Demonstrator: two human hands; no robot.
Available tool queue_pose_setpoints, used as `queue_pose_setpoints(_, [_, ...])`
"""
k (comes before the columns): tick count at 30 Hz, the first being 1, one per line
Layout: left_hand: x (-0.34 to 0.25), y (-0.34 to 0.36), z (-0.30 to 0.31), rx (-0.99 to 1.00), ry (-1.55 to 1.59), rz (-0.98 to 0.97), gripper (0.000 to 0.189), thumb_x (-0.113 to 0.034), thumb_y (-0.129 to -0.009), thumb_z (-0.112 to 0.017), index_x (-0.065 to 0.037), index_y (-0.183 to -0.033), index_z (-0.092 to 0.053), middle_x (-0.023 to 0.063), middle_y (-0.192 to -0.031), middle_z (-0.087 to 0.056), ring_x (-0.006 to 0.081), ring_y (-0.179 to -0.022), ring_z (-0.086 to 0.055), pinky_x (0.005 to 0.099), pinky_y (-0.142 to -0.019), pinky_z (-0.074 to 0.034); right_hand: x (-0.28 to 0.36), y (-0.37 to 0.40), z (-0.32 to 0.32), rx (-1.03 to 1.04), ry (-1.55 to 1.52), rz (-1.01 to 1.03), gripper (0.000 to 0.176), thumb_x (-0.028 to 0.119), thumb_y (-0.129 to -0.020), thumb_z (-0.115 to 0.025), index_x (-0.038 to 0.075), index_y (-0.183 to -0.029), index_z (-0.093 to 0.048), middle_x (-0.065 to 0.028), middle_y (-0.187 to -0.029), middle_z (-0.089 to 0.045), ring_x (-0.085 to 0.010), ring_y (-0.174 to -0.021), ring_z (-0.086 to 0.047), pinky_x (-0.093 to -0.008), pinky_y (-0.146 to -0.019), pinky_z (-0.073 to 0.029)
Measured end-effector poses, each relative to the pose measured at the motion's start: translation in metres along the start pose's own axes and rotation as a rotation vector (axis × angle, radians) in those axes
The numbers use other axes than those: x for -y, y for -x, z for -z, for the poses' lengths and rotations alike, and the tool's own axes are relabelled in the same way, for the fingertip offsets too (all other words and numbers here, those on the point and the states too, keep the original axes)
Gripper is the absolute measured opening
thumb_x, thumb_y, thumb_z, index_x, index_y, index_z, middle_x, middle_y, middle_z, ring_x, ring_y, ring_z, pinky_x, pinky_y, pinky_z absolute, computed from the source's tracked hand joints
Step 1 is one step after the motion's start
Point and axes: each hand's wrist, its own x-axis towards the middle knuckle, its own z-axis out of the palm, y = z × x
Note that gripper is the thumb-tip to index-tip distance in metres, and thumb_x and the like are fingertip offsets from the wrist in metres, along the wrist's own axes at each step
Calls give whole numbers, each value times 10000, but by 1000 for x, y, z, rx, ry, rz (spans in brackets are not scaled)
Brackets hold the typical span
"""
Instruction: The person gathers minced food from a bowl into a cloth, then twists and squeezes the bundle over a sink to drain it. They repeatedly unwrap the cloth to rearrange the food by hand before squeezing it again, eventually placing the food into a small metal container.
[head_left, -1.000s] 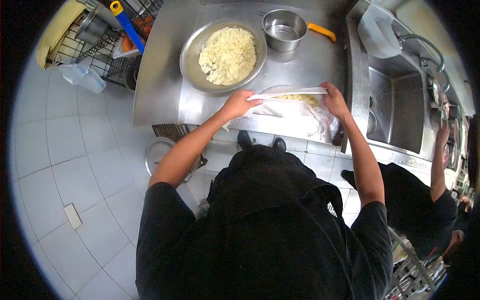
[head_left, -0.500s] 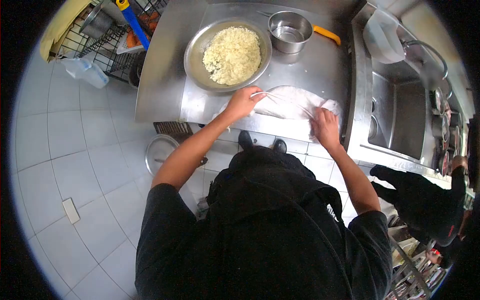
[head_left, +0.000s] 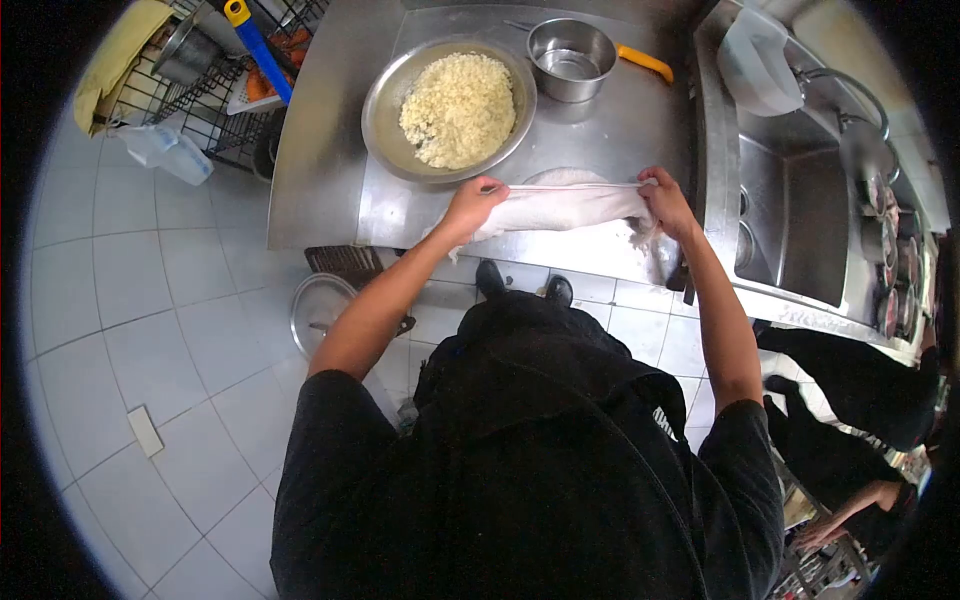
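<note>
A whitish cloth [head_left: 570,208] is stretched between my hands near the front edge of the steel counter [head_left: 320,190]. My left hand [head_left: 474,208] pinches its left top corner, just below a wide metal bowl [head_left: 378,128]. At the other end, my right hand [head_left: 668,203] grips the right top corner. The cloth's upper edge runs nearly straight from hand to hand, and some of its fabric bunches behind that edge. Pale, crumbly, grain-like food [head_left: 458,110] fills much of the bowl.
Behind the cloth stands a metal saucepan [head_left: 572,62]; an orange-handled knife [head_left: 645,63] lies beside it. To the right is a sink [head_left: 800,220] with a translucent plastic container [head_left: 758,65] above it. Other people [head_left: 850,390] in black are at lower right. A wire rack [head_left: 215,110] stands left.
My right hand has moved up and now holds the cloth's upper corner. The cloth's top edge is pulled straight between my hands. At lower right, the people have shifted.
</note>
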Motion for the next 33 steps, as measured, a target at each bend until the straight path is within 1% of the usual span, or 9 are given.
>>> queue_pose_setpoints(7, [17, 15, -4, -316, -504, -704, 238, -103, -863, -638, -111, -1097, -679, 128, -1071, -622, 283, -859, -646, 369, -788, -514, -11, -17, -6, -68, 611, 492, 197, 83, -816, -590, 18, -968, -698, -142, -877, -646, -282, -875, -641, -364, -823, -508])
queue_pose_setpoints(10, [22, 30, -3, -109, -677, -715, 274, -87, -873, -602, -82, -1142, -655, 142, -1167, -577, 331, -943, -625, 417, -865, -509, -16, 2, -9, 27, 662, 556, 387, 109, -802, -621, -8, -1170, -648, -237, -1124, -599, -372, -1105, -575, -420, -976, -461])
queue_pose_setpoints(16, [31, 37, 7, -88, -878, -922, 412, -59, -865, -587, 9, -1270, -556, 193, -1286, -536, 340, -1049, -618, 415, -929, -517, 4, 41, -7, 65, 892, 665, 567, 105, -780, -632, -27, -1319, -516, -239, -1304, -480, -415, -1213, -468, -453, -1048, -401])
queue_pose_setpoints(19, [27, 32, 19, 6, -795, -822, 524, 17, -833, -546, -96, -1344, -535, 188, -1343, -493, 349, -1021, -629, 402, -868, -550, -11, 29, -8, -20, 1006, 742, 511, 162, -782, -600, 17, -1271, -565, -218, -1283, -533, -379, -1199, -507, -472, -1023, -420])
queue_pose_setpoints(22, [10, 35, 20, 126, -1091, -694, 679, 51, -820, -523, -272, -1416, -477, 169, -1401, -439, 347, -987, -640, 397, -832, -565, -18, 23, -12, -36, 968, 738, 491, 126, -759, -606, 30, -1240, -587, -204, -1226, -552, -366, -1151, -526, -460, -992, -436])
queue_pose_setpoints(23, [2, 36, 17, 110, -1164, -754, 757, 23, -824, -519, -406, -1438, -408, 154, -1417, -407, 304, -1062, -618, 375, -718, -579, -15, 25, -12, -58, 964, 766, 474, 112, -756, -611, 40, -1224, -599, -188, -1176, -563, -360, -1104, -539, -453, -955, -451])
queue_pose_setpoints(26, [-29, 44, 14, 288, -1402, -785, 719, -15, -846, -519, -414, -1433, -410, 129, -1452, -381, 279, -1195, -548, 352, -782, -562, -9, 28, -11, -62, 973, 785, 456, 106, -759, -607, 38, -1209, -605, -180, -1162, -567, -363, -1084, -546, -453, -940, -457])
queue_pose_setpoints(29, [-27, 34, 15, 440, -1448, -1020, 611, -61, -868, -518, -371, -1391, -469, 113, -1500, -344, 280, -1301, -457, 397, -901, -513, -5, 25, -12, -19, 989, 681, 415, 46, -725, -605, 8, -1137, -641, -169, -1189, -567, -354, -1118, -541, -457, -975, -444])
queue_pose_setpoints(33, [-26, 1, 17, 541, -1267, -1126, 368, -169, -905, -514, -162, -1270, -558, 92, -1556, -296, 290, -1377, -376, 502, -1068, -378, -12, 15, -16, -41, 971, 658, 367, 79, -735, -604, 13, -1092, -657, -172, -1104, -597, -357, -1055, -572, -453, -934, -467])
